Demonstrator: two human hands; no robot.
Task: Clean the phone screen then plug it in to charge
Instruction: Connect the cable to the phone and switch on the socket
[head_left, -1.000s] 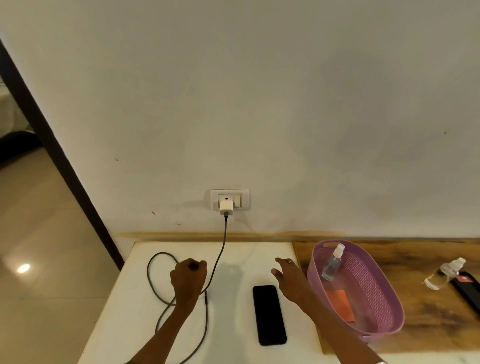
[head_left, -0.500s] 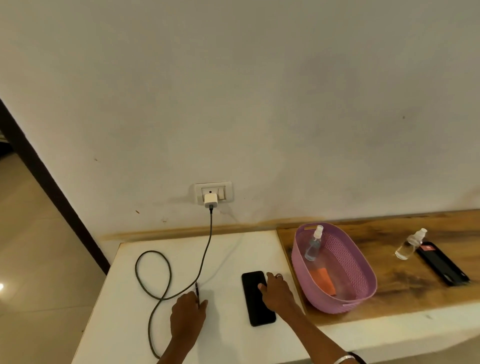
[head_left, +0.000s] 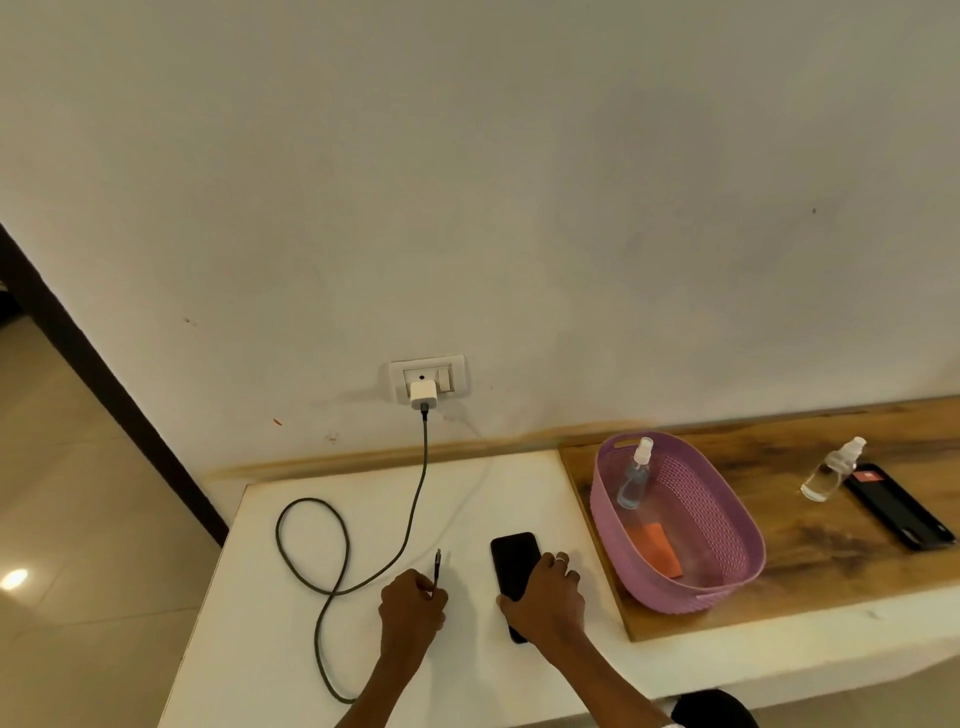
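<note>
A black phone (head_left: 513, 562) lies screen up on the white counter (head_left: 291, 649). My right hand (head_left: 545, 603) grips its near end, thumb on the left edge and fingers over the right. My left hand (head_left: 411, 613) pinches the free end of the dark charging cable (head_left: 311, 545), whose plug tip (head_left: 437, 561) points away from me, just left of the phone. The cable loops over the counter and runs up to a white charger (head_left: 423, 395) in the wall socket (head_left: 428, 375).
A purple basket (head_left: 727, 525) on a wooden board (head_left: 831, 561) holds a spray bottle (head_left: 635, 475) and an orange cloth (head_left: 655, 545). Further right lie a second spray bottle (head_left: 831, 470) and another black phone (head_left: 901, 506). The counter's left edge drops to the floor.
My right hand has come down from above the counter onto the phone and closed around its near end. My left hand has drawn the cable end toward me, nearer the phone.
</note>
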